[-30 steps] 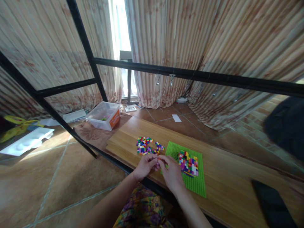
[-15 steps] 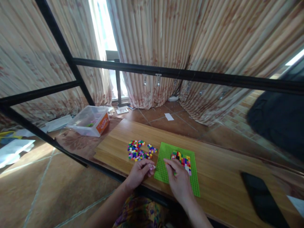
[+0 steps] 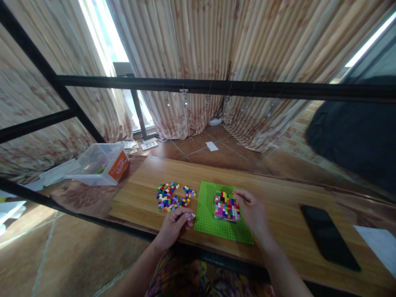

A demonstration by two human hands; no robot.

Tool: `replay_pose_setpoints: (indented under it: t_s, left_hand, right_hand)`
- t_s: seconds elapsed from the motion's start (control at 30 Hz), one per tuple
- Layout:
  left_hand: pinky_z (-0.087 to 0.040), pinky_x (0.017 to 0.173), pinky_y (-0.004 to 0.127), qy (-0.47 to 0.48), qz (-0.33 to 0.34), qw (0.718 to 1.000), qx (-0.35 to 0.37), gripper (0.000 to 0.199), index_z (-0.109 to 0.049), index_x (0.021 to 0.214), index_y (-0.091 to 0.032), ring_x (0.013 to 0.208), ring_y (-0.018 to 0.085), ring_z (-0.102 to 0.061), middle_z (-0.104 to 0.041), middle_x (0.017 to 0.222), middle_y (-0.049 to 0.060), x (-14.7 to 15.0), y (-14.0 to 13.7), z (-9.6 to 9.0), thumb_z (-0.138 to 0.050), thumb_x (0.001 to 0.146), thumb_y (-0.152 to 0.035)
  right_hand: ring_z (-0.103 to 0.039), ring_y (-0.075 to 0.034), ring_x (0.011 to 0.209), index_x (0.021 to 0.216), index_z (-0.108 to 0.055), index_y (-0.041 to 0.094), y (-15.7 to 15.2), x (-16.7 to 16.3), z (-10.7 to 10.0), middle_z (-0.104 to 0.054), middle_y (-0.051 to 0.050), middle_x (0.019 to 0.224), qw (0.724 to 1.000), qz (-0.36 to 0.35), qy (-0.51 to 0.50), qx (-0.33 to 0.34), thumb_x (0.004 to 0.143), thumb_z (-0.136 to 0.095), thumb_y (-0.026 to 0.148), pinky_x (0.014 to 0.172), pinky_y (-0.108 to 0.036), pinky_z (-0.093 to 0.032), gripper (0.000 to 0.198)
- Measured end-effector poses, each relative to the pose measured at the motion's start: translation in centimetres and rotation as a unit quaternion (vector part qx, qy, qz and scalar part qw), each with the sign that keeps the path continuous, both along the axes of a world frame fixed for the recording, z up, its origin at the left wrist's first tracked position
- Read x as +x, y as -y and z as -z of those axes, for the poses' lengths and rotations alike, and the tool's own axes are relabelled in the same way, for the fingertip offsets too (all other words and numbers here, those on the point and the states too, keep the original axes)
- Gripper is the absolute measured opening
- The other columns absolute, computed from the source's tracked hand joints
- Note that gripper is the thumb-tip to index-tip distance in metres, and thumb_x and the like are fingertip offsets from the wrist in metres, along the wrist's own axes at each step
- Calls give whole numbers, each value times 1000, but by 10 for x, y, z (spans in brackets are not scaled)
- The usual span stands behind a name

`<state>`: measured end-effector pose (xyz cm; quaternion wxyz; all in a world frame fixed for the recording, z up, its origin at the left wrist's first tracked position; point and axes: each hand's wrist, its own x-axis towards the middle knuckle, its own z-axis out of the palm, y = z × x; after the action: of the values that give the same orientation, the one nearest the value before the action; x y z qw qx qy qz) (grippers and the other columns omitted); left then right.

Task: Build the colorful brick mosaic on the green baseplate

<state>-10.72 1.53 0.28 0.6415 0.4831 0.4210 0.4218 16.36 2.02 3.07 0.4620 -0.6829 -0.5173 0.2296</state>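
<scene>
A green studded baseplate (image 3: 206,218) lies on the wooden table, bearing a block of many-coloured small building bricks (image 3: 227,206). My right hand (image 3: 254,211) is over the plate's right side, thumb and forefinger pinched at the block's upper right corner. A tiny orange-red brick (image 3: 234,192) shows at those fingertips. Left of the plate, my left hand (image 3: 173,227) is closed around small pale bricks (image 3: 192,215), white and pinkish; how many is hidden by the fingers. Just beyond it, loose coloured bricks (image 3: 167,190) are spread in a rough ring.
On the right of the wooden table (image 3: 278,194) lies a black phone (image 3: 329,237), with white paper (image 3: 375,243) beyond. A clear plastic box (image 3: 95,163) with an orange label stands past the left end. A black metal rail (image 3: 198,84) crosses in front of the curtains.
My right hand has moved from over the brick block to its right corner, uncovering the block. My left hand keeps its closed hold beside the plate. The camera view has shifted slightly.
</scene>
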Motion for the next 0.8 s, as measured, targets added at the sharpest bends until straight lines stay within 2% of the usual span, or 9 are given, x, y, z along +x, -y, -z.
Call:
replay_pose_setpoints:
  t_s: [0.17, 0.27, 0.47, 0.63, 0.8]
  left_hand:
    - [-47, 54, 20, -18, 1, 1000, 1, 29, -69, 90, -14, 59, 10, -58, -64, 70, 1, -1, 0, -3, -68, 79, -40]
    - [-47, 54, 20, -20, 4, 1000, 1, 28, -69, 90, -14, 60, 10, -58, -64, 70, 1, 0, 0, -7, -68, 80, -40]
    - [-47, 55, 20, -27, 9, 1000, -6, 28, -69, 88, -14, 60, 10, -57, -64, 70, 1, 0, 1, -11, -68, 80, -41]
    - [-47, 55, 20, -29, 13, 999, -5, 28, -69, 89, -14, 60, 10, -58, -64, 69, 1, 0, 0, -9, -68, 80, -41]
    - [-46, 55, 20, -22, 16, 1000, -6, 27, -68, 89, -14, 59, 10, -57, -63, 67, 0, 0, 0, -6, -67, 81, -40]
  right_hand:
    - [-63, -24, 102, 87, -76, 25, -17, -3, 14, -73, -6, 103, 998, -40, -10, 40, 78, -62, 44, 98, -44, -42, 25]
    - [-62, -23, 104, 85, -77, 25, -22, -4, 20, -71, -7, 107, 998, -41, -38, 30, 74, -65, 43, 99, -44, -42, 25]
    - [-67, -22, 91, 85, -77, 21, -24, -6, 22, -72, -9, 107, 986, -31, -157, -36, 65, -72, 47, 79, -36, -52, 34]
    - [-64, -16, 59, 87, -77, 17, -22, -9, 12, -75, -7, 81, 961, -27, -256, -101, 56, -78, 42, 59, -30, -51, 40]
    - [-59, -14, 50, 87, -77, 14, -23, -10, 6, -73, -5, 66, 955, -21, -268, -123, 55, -78, 39, 53, -28, -47, 41]
